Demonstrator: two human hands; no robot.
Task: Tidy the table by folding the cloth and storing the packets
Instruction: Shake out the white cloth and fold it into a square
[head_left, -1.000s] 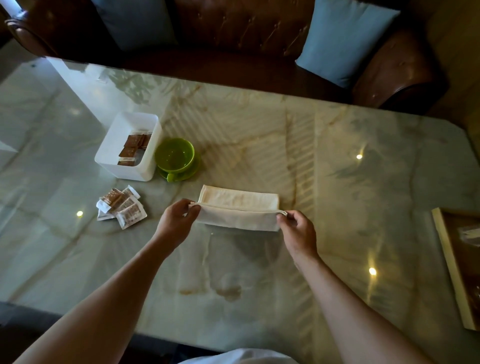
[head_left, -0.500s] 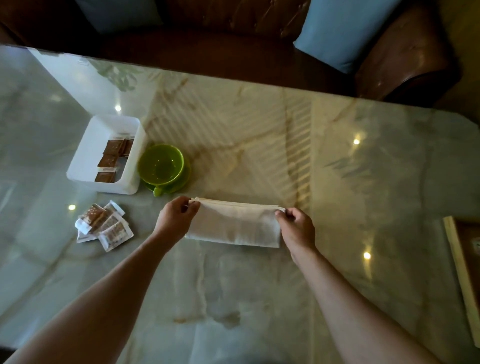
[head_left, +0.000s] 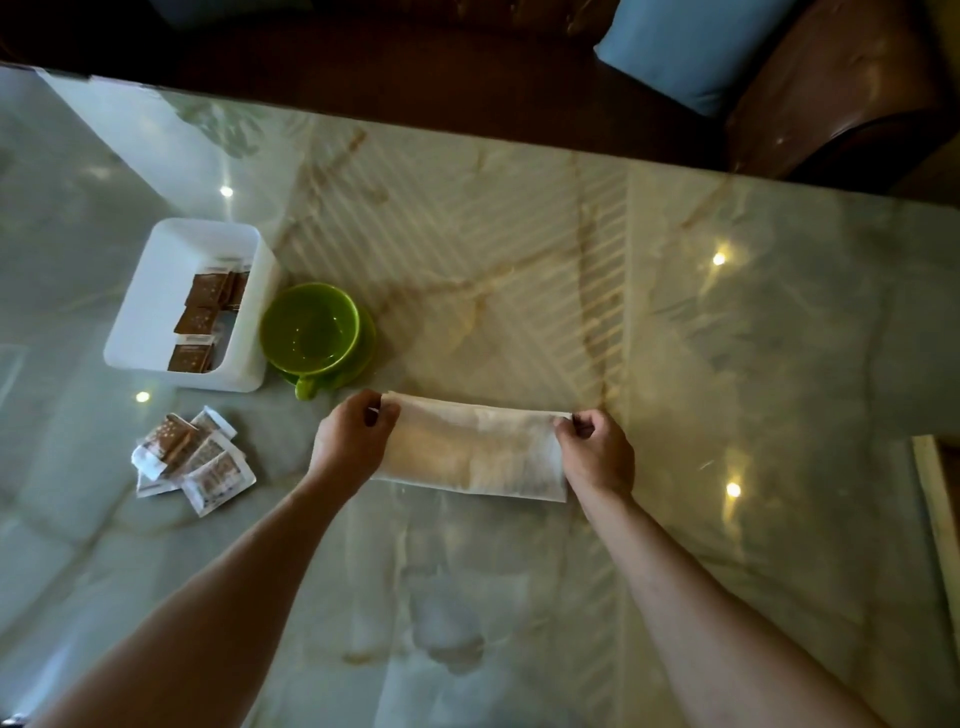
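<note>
A cream cloth (head_left: 472, 449), folded into a long band, lies on the marble table (head_left: 727, 364) near its middle. My left hand (head_left: 353, 441) pinches the cloth's far left corner and my right hand (head_left: 597, 454) pinches its far right corner. Several brown and white packets (head_left: 192, 457) lie loose in a small heap to the left of my left hand. Behind them stands a white bin (head_left: 156, 291) with several brown packets (head_left: 200, 322) inside along its right wall.
A green cup on a green saucer (head_left: 314, 332) sits right of the bin, just beyond the cloth's left end. A pale wooden-edged board (head_left: 935, 509) lies at the right edge. A brown leather sofa with a blue cushion (head_left: 691, 47) runs behind the table.
Both hands carried the cloth's near edge forward over itself to the far edge, so the band is now folded flat on the table. The camera tilted further down.
</note>
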